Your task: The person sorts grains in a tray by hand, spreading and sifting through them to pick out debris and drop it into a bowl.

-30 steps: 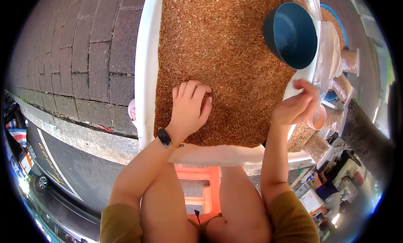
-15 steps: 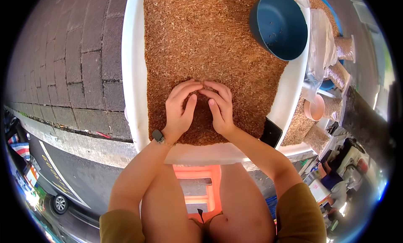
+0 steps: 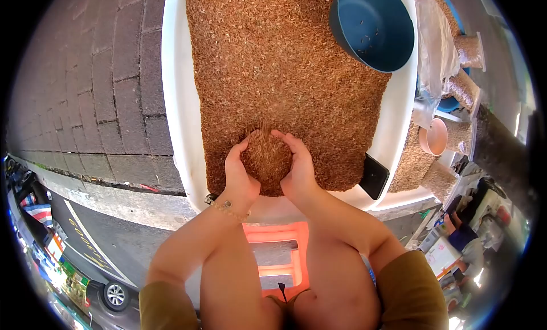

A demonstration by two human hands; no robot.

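A white tray [image 3: 191, 130] holds a wide layer of small, dry, reddish-brown bits [image 3: 285, 62]; I cannot tell their exact kind. At its near end, my left hand [image 3: 239, 173] and my right hand [image 3: 299, 167] cup a mound of these bits [image 3: 266, 159] between them. The palms face each other and the fingertips come close together at the far side of the mound. Some fingers are sunk in the bits and hidden. A bracelet [image 3: 231, 209] and a watch [image 3: 211, 199] are on my left wrist.
A dark blue bowl [image 3: 373, 31] with a few bits inside rests at the tray's far right. A black phone [image 3: 374, 176] leans at the right rim. Beyond it are a pink bowl [image 3: 433, 137] and filled clear bags [image 3: 468, 51]. An orange stool [image 3: 276, 233] stands below.
My hands have turned and parted from a closed, palms-down arch into a cup around a mound of bits. They sit slightly lower in view.
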